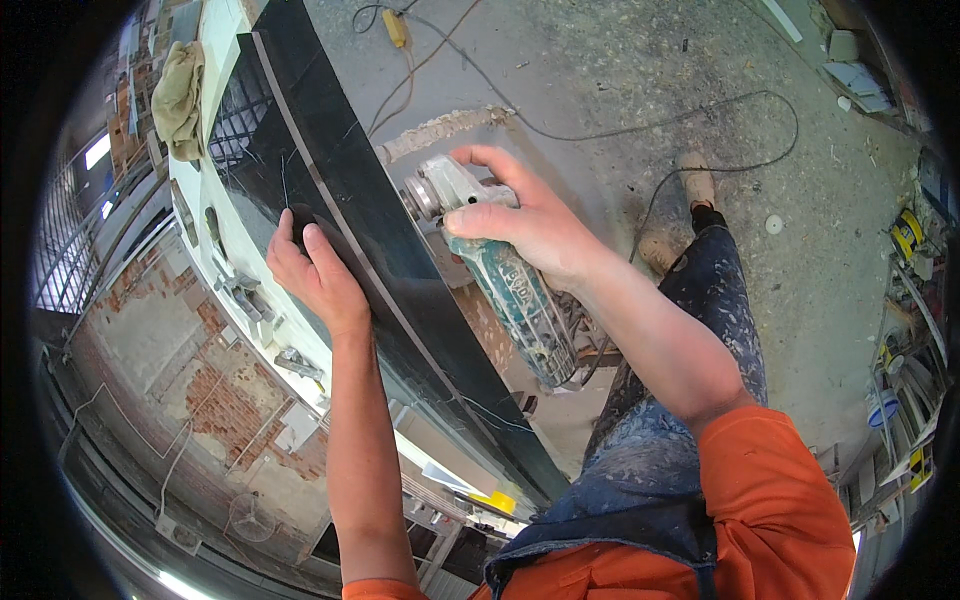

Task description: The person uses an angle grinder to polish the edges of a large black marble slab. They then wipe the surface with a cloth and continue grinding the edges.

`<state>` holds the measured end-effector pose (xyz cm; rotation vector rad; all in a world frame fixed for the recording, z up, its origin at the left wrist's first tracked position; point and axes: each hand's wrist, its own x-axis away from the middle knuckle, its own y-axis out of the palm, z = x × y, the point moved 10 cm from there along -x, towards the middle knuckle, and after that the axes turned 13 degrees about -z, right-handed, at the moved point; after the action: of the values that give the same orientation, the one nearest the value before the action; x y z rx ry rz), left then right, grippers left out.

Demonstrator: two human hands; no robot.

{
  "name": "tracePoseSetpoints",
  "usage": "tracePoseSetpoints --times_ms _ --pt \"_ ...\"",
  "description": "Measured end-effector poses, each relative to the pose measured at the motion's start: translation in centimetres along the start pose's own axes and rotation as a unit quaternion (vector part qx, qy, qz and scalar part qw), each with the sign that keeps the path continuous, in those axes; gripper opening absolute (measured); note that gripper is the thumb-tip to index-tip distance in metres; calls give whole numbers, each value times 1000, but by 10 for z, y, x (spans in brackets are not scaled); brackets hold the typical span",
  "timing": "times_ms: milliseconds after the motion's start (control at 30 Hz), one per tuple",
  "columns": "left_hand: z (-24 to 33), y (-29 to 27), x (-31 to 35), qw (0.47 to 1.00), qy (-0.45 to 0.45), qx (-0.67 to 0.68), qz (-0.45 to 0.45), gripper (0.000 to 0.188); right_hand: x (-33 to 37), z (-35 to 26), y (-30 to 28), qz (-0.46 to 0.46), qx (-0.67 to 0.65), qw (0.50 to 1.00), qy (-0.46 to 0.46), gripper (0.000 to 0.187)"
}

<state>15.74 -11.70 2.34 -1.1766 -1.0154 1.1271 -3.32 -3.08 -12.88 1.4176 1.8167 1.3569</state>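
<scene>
A long, glossy black slab (400, 250) runs diagonally from the upper left to the lower middle, with a pale grey strip along its length. My right hand (545, 225) is wrapped round the metal head of a dusty green angle grinder (510, 305). The grinder's spindle end points at the slab's right-hand face; whether it touches is hard to tell. On the slab's top, left of the strip, my left hand (325, 280) rests its fingertips with thumb and fingers apart, holding nothing I can see. Thin light lines show on the black surface near those fingertips.
A crumpled tan cloth (180, 100) lies on the white bench top (225, 215), along with several metal clamps or tools (250, 300). A dark cable (640, 130) loops over the dusty floor, near a yellow connector (396, 28). Cluttered shelving (905, 350) stands at the right.
</scene>
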Motion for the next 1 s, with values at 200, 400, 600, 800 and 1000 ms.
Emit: tracePoseSetpoints --times_ms 200,400,600,800,1000 --pt "-3 0 1 1000 9 -4 7 46 7 2 2 -4 12 1000 5 71" --pt "1 -1 -1 1000 7 -6 1 46 12 6 3 -3 2 1000 11 72" --pt "2 0 -1 1000 5 -8 1 46 18 8 2 1 16 1000 13 72" --pt "1 -1 0 1000 6 -8 5 45 24 13 2 2 39 999 19 71" --pt "1 -1 -2 1000 14 -16 4 45 37 32 -1 3 55 998 40 73"
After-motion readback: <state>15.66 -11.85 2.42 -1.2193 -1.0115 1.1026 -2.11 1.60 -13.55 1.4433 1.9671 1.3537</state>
